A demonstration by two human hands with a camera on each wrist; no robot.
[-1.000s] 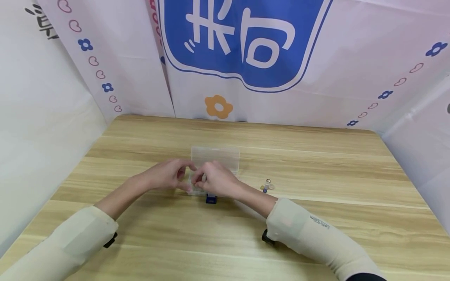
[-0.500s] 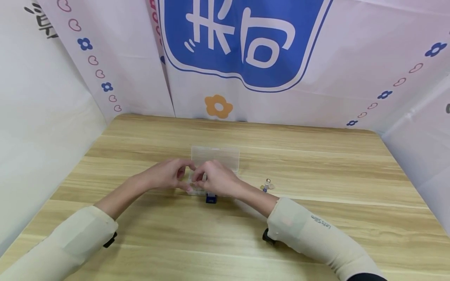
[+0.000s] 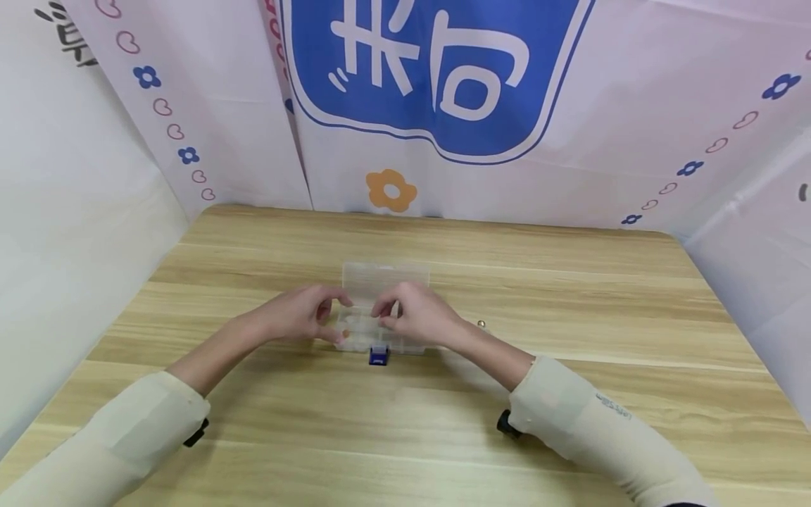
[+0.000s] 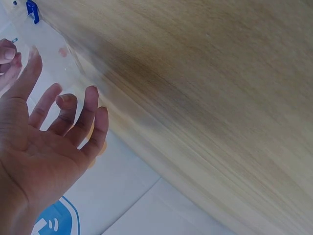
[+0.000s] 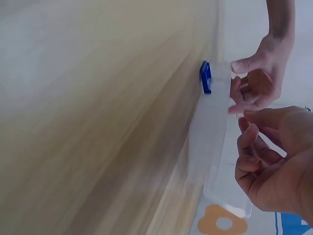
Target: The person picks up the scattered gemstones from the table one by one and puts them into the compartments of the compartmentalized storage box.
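Observation:
A clear plastic compartment box (image 3: 361, 341) lies on the table with its lid (image 3: 367, 278) raised at the back and a blue latch (image 3: 378, 357) at the front. My left hand (image 3: 307, 313) curves loosely about the box's left end, thumb at its front corner, fingers bent at the back; nothing is held in it. Over the middle of the box, my right hand (image 3: 421, 317) pinches a tiny pale, clear piece (image 4: 14, 40) between thumb and index finger; its kind is too small to tell. A small orange piece (image 3: 346, 334) shows in the left compartment.
A small shiny bead (image 3: 481, 324) lies on the wooden table (image 3: 393, 429) right of the box; my right forearm hides the spot beside it. White printed cloth (image 3: 253, 141) hangs behind the table and along both sides.
My right hand has moved right, from the box's left part to its middle, uncovering the left compartments. The forearm now covers most of the loose beads. My left hand stays put.

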